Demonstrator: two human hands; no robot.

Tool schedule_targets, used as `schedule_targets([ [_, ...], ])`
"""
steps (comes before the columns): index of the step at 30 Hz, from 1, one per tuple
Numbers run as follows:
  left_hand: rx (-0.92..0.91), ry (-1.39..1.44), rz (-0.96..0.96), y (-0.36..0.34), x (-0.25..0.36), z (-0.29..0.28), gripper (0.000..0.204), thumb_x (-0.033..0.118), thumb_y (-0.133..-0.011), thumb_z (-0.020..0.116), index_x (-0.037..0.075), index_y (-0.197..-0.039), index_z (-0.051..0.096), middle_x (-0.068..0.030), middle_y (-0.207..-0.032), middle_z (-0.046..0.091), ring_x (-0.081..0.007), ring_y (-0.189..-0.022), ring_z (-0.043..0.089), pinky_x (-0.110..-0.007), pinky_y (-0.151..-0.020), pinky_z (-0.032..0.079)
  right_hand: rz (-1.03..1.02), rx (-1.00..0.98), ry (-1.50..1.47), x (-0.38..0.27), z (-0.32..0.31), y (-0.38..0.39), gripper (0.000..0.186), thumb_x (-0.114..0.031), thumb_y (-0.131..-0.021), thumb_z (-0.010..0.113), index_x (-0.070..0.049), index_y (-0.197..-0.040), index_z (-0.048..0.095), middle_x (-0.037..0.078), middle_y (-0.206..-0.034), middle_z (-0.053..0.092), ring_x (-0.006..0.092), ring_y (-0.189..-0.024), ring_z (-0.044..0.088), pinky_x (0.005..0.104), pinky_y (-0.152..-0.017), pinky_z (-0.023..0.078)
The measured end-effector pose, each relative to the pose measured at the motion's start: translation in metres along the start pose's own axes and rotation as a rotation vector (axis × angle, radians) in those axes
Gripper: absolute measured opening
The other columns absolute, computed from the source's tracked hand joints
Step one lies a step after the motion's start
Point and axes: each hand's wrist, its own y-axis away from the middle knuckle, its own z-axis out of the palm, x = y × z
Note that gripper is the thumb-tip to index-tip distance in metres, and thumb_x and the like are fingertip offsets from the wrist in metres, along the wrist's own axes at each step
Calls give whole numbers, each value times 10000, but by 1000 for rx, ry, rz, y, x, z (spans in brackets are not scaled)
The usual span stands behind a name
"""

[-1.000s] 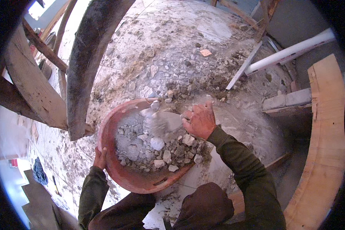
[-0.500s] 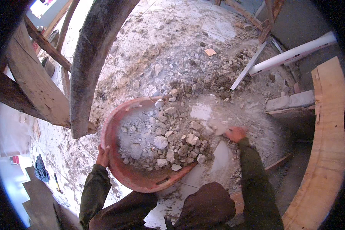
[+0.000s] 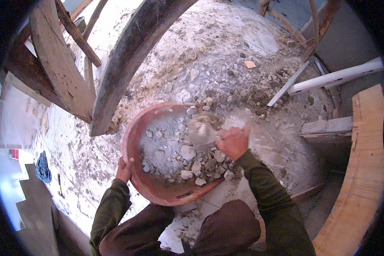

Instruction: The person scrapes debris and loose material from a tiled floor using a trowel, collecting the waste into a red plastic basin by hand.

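My left hand point(image 3: 123, 167) grips the left rim of a reddish oval tub point(image 3: 135, 130) holding grey powder and broken rubble point(image 3: 187, 152). My right hand point(image 3: 233, 141) is closed on the handle of a trowel point(image 3: 205, 135), whose motion-blurred blade is over the right part of the tub, with pale debris on or under it. Loose stones spill over the tub's right side onto the dusty floor.
Debris point(image 3: 217, 77) spreads across the tiles. Curved timbers point(image 3: 132, 51) rise at upper left. A white pipe point(image 3: 333, 74), a narrow strip point(image 3: 288, 83) and blocks point(image 3: 326, 126) lie at right, beside a long wooden board point(image 3: 365, 162). A dark bag point(image 3: 42, 166) lies at left.
Half a second ago my right hand was out on the floor right of the tub; it has swung back left over the tub with the trowel. The whole view has shifted slightly.
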Motion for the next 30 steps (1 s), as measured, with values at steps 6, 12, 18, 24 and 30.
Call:
schedule_targets([
  [6, -33, 90, -254, 58, 38, 17, 629, 209, -823, 589, 109, -1324, 222, -150, -1134, 477, -236, -937, 537, -349, -690, 506, 190, 16, -313, 37, -8, 49, 239, -338, -726, 591, -119, -805, 648, 75, -772, 611, 261, -764, 573, 428, -691, 375],
  [12, -48, 117, -237, 84, 23, 16, 658, 105, -812, 579, 152, -1343, 194, -149, -1108, 483, -254, -891, 563, -377, -631, 549, 721, -436, -71, 140, 49, 247, 471, -505, -735, 529, -114, -977, 633, 154, -950, 614, 344, -905, 558, 457, -798, 402],
  [18, -53, 164, -132, 75, 15, 15, 595, 80, -817, 540, 135, -1344, 268, -132, -967, 549, -209, -769, 574, -358, -580, 548, 848, -450, -209, 149, 79, 245, 440, -493, -696, 555, -147, -948, 658, 153, -924, 625, 339, -900, 566, 421, -799, 424],
  [24, -47, 144, -129, 70, 11, 3, 611, 70, -818, 527, 125, -1360, 251, -116, -964, 562, -197, -775, 572, -347, -583, 534, 575, -484, -241, 151, 74, 203, 430, -483, -691, 572, -153, -951, 664, 153, -921, 630, 326, -865, 590, 402, -770, 451],
  [30, -101, 53, 50, 50, 7, -1, 595, 81, -809, 541, 56, -1344, 283, -111, -981, 573, -174, -793, 562, -298, -644, 492, 618, -386, -274, 97, 107, 145, 433, -468, -701, 564, -138, -965, 658, 158, -942, 624, 331, -888, 580, 413, -804, 442],
])
